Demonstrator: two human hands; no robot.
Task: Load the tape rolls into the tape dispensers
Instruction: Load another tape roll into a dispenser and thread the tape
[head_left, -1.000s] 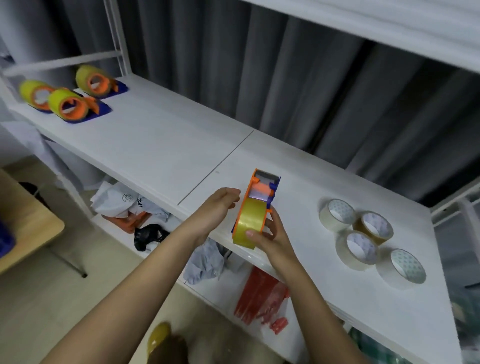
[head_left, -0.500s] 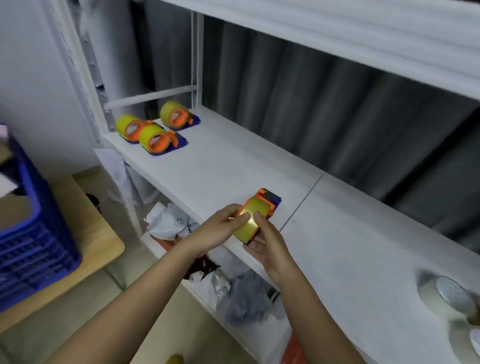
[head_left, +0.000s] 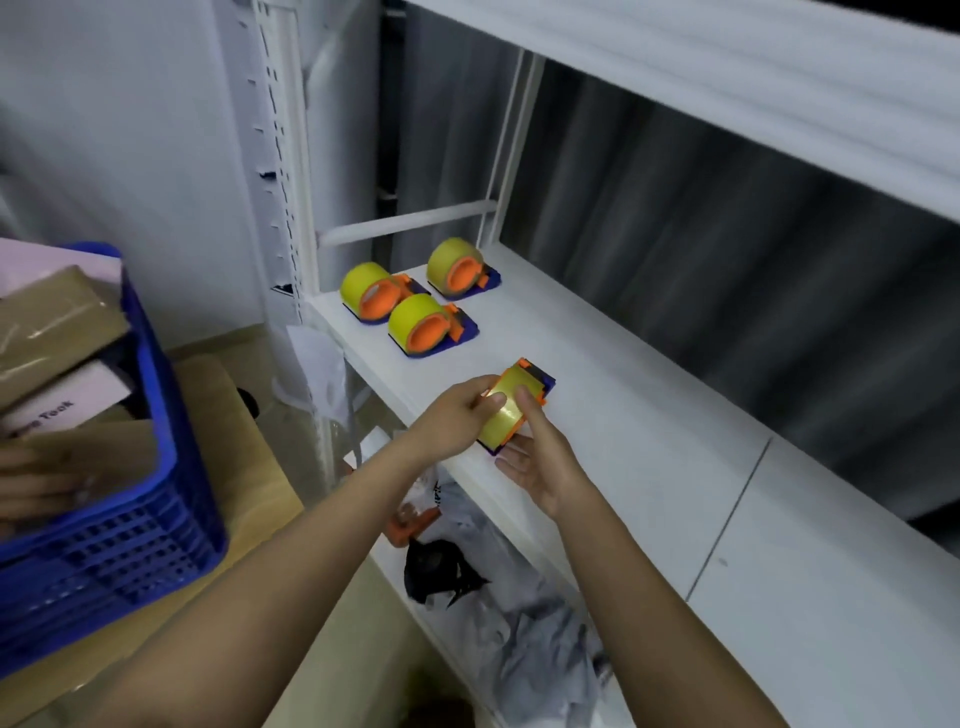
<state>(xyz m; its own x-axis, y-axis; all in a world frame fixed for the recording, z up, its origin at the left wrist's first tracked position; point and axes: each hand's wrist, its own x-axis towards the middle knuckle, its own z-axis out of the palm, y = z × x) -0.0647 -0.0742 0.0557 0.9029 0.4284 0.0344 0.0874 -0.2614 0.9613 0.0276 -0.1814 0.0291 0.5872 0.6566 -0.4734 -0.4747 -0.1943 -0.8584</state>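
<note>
Both hands hold one loaded dispenser just over the shelf's front edge: left hand grips its side, right hand cradles it underneath, thumb on top. Best set it flat beside the three finished dispensers (not touching them).

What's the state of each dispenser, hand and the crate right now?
Held dispenser: loaded with yellow tape, gripped by both hands above the shelf edge.
Left hand: fingers curled round the roll's left side.
Right hand: cradles it from below, thumb on the tape.
Back-left dispenser: loaded, resting on shelf.
Back-right dispenser: loaded, resting.
Front dispenser: loaded, resting.
Blue crate: holds parcels.
</note>
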